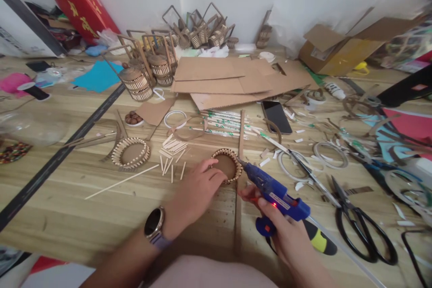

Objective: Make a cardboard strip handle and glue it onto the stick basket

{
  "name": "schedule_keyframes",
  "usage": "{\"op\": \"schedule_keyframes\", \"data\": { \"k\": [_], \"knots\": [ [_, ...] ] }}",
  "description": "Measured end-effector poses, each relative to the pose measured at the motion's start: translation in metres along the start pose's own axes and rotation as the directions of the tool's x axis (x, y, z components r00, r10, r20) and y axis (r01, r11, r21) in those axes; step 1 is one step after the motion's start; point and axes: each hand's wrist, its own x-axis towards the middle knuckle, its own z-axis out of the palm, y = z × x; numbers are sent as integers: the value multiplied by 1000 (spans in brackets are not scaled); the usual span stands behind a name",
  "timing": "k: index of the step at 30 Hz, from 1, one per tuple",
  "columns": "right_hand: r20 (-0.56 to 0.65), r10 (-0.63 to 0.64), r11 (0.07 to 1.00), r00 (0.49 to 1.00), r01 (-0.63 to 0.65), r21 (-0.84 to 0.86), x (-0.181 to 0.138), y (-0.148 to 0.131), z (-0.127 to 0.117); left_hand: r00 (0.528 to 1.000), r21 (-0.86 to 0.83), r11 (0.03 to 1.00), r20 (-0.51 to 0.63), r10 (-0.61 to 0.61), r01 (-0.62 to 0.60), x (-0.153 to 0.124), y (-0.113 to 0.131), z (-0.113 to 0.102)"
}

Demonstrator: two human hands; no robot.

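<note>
Left hand (199, 184) half curled, fingers over the left rim of the disc (230, 163) (whether pinching it, can't say). Right hand (282, 230) wrapped round the glue gun (270, 185), nozzle by the disc's right rim. Disc lies on the table (84, 227); sticks (174, 145) to its left, scissors (347, 207) well right.

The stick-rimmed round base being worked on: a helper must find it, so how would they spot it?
On the wooden table, look front and centre, between the left hand and the blue glue gun. There sits the stick-rimmed round base; unlike the similar base farther left, it has the gun's nozzle at its rim.
</note>
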Motion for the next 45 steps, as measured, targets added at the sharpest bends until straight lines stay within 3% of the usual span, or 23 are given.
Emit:
{"op": "schedule_keyframes", "data": {
  "k": [9, 14, 17, 19, 22, 25, 36, 45],
  "knots": [
    [63, -80, 981, 995, 90, -170, 2, 1, -14, 997, 149, 989, 75, -8, -3, 12, 2, -2],
    [82, -114, 944, 990, 134, -302, -2, -4, -20, 999, 127, 992, 25, -31, 27, 18, 2, 1],
    [111, -90, 912, 990, 127, -390, -6, -9, -22, 996, -8, 997, -43, -78, 78, 19, -3, 1],
    [91, -56, 897, 994, 90, -432, -10, -14, -19, 976, -169, 969, -89, -199, 182, 20, -6, -1],
    [50, -44, 887, 998, 62, -458, -15, -21, -11, 910, -446, 826, -55, -410, 345, 20, -6, -5],
    [54, -96, 871, 994, 111, -478, -17, -22, -3, 872, -578, 719, -27, -489, 386, 19, -2, -8],
    [89, -205, 784, 975, 218, -581, -16, -14, 1, 805, -574, 741, -222, -550, 348, 12, 9, -2],
    [115, -224, 712, 968, 243, -659, -16, -13, 3, 829, -496, 799, -245, -503, 338, 7, 13, -3]
  ]
}}
